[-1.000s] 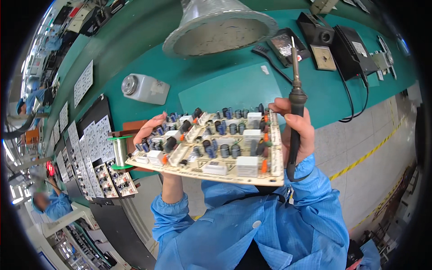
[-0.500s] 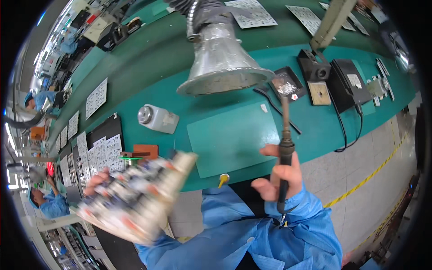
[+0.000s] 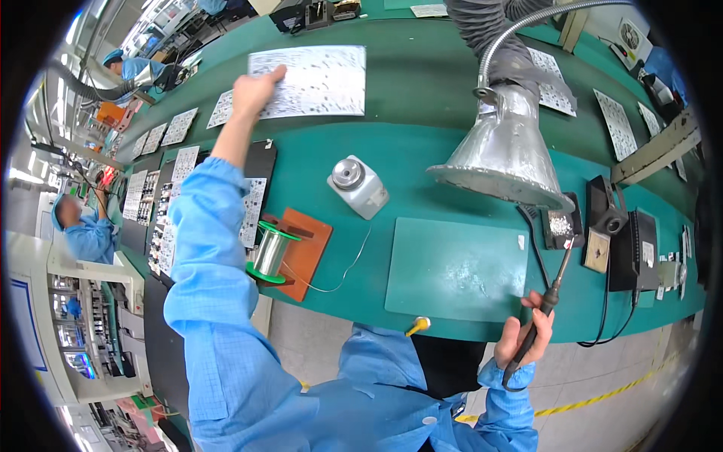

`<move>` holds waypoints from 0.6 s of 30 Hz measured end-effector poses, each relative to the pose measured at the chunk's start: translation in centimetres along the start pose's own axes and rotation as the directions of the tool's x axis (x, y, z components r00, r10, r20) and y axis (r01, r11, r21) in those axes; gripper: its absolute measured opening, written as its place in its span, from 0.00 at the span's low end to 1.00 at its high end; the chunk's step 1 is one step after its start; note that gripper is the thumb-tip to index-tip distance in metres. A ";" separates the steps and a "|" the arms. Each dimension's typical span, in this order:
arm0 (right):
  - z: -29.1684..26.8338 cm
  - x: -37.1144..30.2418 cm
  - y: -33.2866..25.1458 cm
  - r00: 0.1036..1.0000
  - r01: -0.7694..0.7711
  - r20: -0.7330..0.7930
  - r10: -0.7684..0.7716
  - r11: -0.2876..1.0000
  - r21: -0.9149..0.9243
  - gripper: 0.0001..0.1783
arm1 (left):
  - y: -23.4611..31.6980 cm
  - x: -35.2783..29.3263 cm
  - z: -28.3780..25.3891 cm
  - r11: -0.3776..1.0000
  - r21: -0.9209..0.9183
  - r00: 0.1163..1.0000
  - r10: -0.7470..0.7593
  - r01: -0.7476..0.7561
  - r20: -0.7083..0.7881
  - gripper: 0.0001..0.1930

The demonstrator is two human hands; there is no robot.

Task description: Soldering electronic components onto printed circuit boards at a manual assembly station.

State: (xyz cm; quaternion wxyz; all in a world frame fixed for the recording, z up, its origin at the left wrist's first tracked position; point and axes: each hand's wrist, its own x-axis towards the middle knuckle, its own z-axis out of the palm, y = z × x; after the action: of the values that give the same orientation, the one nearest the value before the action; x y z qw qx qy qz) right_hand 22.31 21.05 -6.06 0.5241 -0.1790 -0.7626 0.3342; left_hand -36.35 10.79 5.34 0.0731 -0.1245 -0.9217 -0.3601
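Note:
My left arm stretches far forward. At the end of it, my left hand [image 3: 254, 92] grips the left edge of a white circuit board [image 3: 324, 83] over the dark green strip at the back; its dotted face is up. The fingers under the board are hidden. Near the front edge, my right hand [image 3: 529, 337] is closed round a soldering iron [image 3: 544, 310], its tip pointing up and away. A green mat [image 3: 452, 264] lies left of the iron. A solder spool [image 3: 269, 252] with green rims sits on a brown stand [image 3: 310, 252], its loose wire trailing right.
A silver bottle [image 3: 359, 187] stands mid-bench. A metal extraction hood [image 3: 504, 154] hangs over the mat. At right are a small parts tray [image 3: 561, 224], an iron holder [image 3: 605, 207] and a black box [image 3: 634, 252]. Further boards [image 3: 181, 126] lie at left.
My left hand has gone from near left to the far strip with the board, which now shows its dotted face instead of its components. The view has shifted left; my right hand keeps the iron.

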 end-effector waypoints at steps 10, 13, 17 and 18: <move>-4.9 6.2 -0.5 0.993 -0.114 -0.055 0.103 0.965 -0.235 0.14 | 2.0 -5.6 7.7 0.754 0.483 0.807 0.106 -0.446 0.581 0.58; -5.5 12.6 2.5 0.990 -0.134 0.016 0.142 0.962 -0.237 0.13 | 1.0 -5.3 7.4 0.741 0.486 0.815 0.141 -0.464 0.563 0.58; -3.3 20.9 7.9 0.976 -0.073 0.134 0.169 0.843 -0.533 0.10 | 0.2 -5.5 8.2 0.779 0.452 0.827 0.147 -0.434 0.542 0.57; -3.1 22.3 10.2 0.969 -0.045 0.174 0.174 0.820 -0.570 0.11 | 0.8 -6.0 8.6 0.784 0.443 0.824 0.148 -0.434 0.547 0.56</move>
State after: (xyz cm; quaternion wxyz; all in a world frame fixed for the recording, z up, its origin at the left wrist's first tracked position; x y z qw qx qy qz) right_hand 15.72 43.20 2.71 0.3410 -0.3312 -0.8682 0.1422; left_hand -30.81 16.14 -1.80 -0.0706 -0.3297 -0.9412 -0.0208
